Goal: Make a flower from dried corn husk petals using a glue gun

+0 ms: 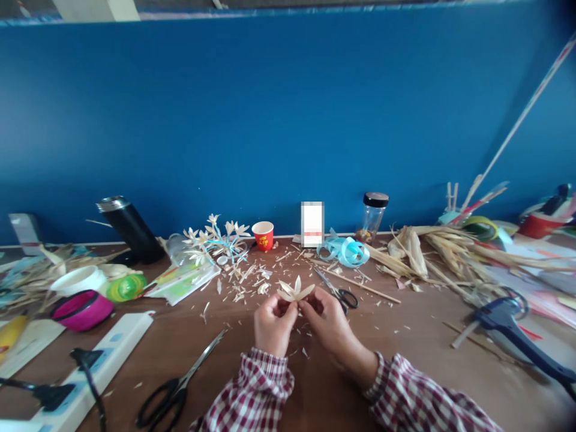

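Note:
Between my two hands is a pale corn-husk flower [296,290] with several pointed petals spread upward. My left hand [275,321] pinches it low on the left side. On the right, the fingertips of my right hand [330,321] close on the same flower near its base. The lower end of the flower is hidden behind my thumbs. Small black-handled scissors [344,295] lie just beyond my right hand. Larger black-handled scissors [180,384] rest on the table left of my left forearm.
Husk scraps litter the brown table [216,348]. Finished flowers [220,240], a red paper cup [263,236], blue ribbon [346,251] and a jar [372,216] stand along the blue partition. A glue gun [508,327] and husks [409,252] lie right; a power strip [99,360] lies left.

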### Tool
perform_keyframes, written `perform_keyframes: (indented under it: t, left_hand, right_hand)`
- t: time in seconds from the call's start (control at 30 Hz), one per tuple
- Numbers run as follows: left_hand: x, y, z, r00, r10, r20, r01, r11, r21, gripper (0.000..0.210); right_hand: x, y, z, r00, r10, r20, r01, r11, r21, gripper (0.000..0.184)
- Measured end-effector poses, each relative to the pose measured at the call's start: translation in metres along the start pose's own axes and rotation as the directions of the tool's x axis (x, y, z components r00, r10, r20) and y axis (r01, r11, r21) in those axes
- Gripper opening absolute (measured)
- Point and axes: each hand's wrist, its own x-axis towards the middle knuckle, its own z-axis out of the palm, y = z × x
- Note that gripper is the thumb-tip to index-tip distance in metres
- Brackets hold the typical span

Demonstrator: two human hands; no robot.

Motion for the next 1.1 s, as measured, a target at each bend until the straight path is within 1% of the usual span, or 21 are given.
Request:
perform_keyframes:
  t: [0.13,0.23,0.37,0.53,0.6,0.7,0.77,0.87,0.93,1.0,1.1]
  left_hand:
    - [0.000,-0.007,0.000,0.998,0.001,0.058,-0.002,1.000,0.019,0.011]
    - [0.001,-0.014,0.000,0.999,0.002,0.052,-0.001,1.000,-0.021,0.012]
    - [0.001,-0.019,0.003,0.999,-0.023,0.035,0.027,0.991,-0.128,0.028]
    - [-0.003,-0.016,0.005,0.999,-0.035,0.011,0.036,0.994,-0.105,0.042]
    - [-0.004,-0.013,0.005,0.999,-0.033,0.015,0.034,0.996,-0.088,0.045]
    - [-0.006,-0.009,0.006,0.999,0.001,0.033,0.001,0.998,-0.055,0.036]
    - [-0.008,-0.007,0.007,0.999,0.008,0.042,-0.005,0.997,-0.071,0.032]
    - [-0.010,-0.004,0.008,0.997,-0.016,0.075,0.029,0.984,-0.177,0.039]
    - [-0.009,-0.004,0.008,0.992,-0.022,0.122,0.051,0.969,-0.242,0.042]
    - [-0.007,-0.007,0.007,0.985,-0.040,0.165,0.085,0.958,-0.274,0.037]
    - [-0.002,-0.014,0.005,0.979,-0.099,0.180,0.150,0.943,-0.297,0.027]
  right_hand:
    - [0.000,-0.001,-0.004,1.000,0.029,0.004,-0.029,1.000,0.005,0.011]
    - [-0.001,-0.003,-0.005,0.999,0.053,-0.006,-0.053,0.999,0.007,0.010]
    - [-0.001,-0.005,-0.005,0.998,0.060,-0.034,-0.061,0.998,-0.008,0.010]
    - [-0.003,-0.002,-0.002,0.997,0.046,-0.064,-0.048,0.998,-0.041,0.010]
    - [-0.004,-0.001,-0.001,0.996,0.052,-0.070,-0.054,0.998,-0.035,0.010]
    - [-0.005,-0.002,0.000,0.993,0.064,-0.095,-0.066,0.997,-0.025,0.012]
    - [-0.004,-0.004,-0.001,0.990,0.076,-0.123,-0.079,0.997,-0.026,0.013]
    - [-0.001,-0.007,-0.005,0.982,0.093,-0.162,-0.096,0.995,-0.012,0.015]
    - [0.000,-0.009,-0.009,0.980,0.101,-0.171,-0.102,0.995,0.007,0.017]
    - [0.000,-0.011,-0.010,0.980,0.112,-0.164,-0.109,0.994,0.029,0.018]
    - [-0.002,-0.014,-0.010,0.983,0.112,-0.148,-0.103,0.993,0.064,0.017]
